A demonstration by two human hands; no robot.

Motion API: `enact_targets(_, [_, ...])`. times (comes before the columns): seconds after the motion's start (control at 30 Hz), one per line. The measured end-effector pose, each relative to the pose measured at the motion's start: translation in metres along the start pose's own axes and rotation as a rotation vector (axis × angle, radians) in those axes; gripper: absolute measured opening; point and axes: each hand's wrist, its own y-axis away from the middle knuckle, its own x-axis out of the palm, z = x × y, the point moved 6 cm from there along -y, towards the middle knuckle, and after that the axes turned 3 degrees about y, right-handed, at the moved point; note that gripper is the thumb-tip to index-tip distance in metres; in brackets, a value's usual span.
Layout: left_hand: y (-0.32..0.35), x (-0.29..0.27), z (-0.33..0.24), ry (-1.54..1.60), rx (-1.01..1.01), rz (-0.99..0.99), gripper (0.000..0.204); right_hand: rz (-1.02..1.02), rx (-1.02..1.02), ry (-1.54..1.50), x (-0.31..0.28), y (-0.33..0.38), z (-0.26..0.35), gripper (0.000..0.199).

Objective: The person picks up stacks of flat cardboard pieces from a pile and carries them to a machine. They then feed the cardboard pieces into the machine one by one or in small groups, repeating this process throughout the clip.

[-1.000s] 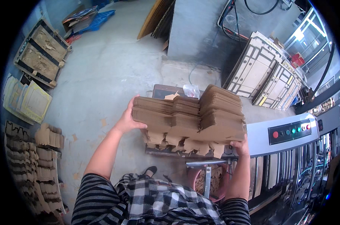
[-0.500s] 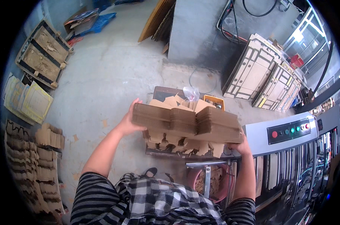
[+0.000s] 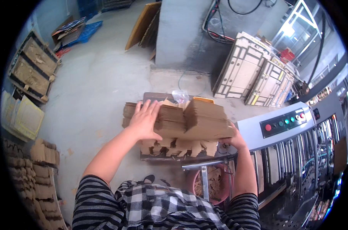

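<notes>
Head view: both hands on a stack of flat brown cardboard blanks (image 3: 181,120), held edge-up as a bundle above a low metal cart (image 3: 158,158).

Left hand (image 3: 145,120): open, fingers spread, palm flat against the near-left face of the stack, fingertips reaching over its top edge. The bundle sits directly under and beyond the palm; a few blanks stick out past the hand toward the cart's left edge.

Right hand (image 3: 232,138): at the right end of the stack, below its lower right corner. Mostly hidden by the cardboard, so can't tell whether the fingers are curled round it or just pressed against it.

Stack: right half sits higher and tilted, left half lower. Notched tabs hang from the bottom edge, just over the cart's front rail. Clear plastic bag (image 3: 180,95) just behind the stack, at the cart's far edge.

Surroundings: grey machine with control panel (image 3: 285,123) (red, green, other buttons) just right of the right hand. Pinkish bucket (image 3: 216,186) with cardboard scraps below the cart, near the right forearm. White die boards (image 3: 254,80) leaning beyond the machine. More cardboard piles (image 3: 28,180) on the concrete floor (image 3: 89,88) far left, well apart from the hands.
</notes>
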Motion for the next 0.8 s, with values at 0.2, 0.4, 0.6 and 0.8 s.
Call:
enact_targets(0.2, [-0.004, 0.012, 0.001, -0.108, -0.030, -0.004, 0.103, -0.124, -0.148, 0.264, -0.019, 0.007, 0.039, 0.093])
enact_targets(0.4, [-0.005, 0.015, -0.007, -0.120, -0.036, 0.003, 0.105, -0.129, -0.291, 1.173, 0.056, 0.001, 0.071, 0.078])
enact_targets(0.6, [-0.015, 0.016, -0.002, -0.091, -0.041, -0.016, 0.099, -0.179, -0.224, 1.023, 0.041, -0.020, 0.069, 0.062])
enact_targets(0.8, [-0.019, 0.014, 0.003, -0.001, 0.028, -0.123, 0.076, -0.196, -0.308, 0.936, 0.041, -0.019, 0.086, 0.059])
